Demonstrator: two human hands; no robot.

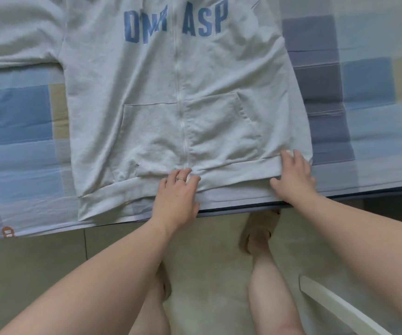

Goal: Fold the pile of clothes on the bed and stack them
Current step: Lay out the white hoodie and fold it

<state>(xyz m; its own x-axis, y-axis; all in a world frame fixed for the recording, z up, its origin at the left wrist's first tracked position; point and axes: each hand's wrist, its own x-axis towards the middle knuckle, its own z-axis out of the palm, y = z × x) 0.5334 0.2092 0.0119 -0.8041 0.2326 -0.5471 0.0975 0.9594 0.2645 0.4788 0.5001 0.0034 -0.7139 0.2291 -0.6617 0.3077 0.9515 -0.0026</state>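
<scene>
Hoodie (183, 97) hem flat under left grip (176, 193) and right grip (293, 176)

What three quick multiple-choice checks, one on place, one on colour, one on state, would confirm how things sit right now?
1. The left hand and right hand rest on: A the bottom hem of the hoodie; B a sleeve; C the floor.
2. The chest lettering is: A red; B blue; C black.
3. The hoodie is: A folded in half; B spread flat, front up; C bunched up.

Answers: A, both hands lie with straight fingers on the bottom hem. B, the letters are blue on pale fabric. B, the zip and pockets show, with nothing folded over.
</scene>
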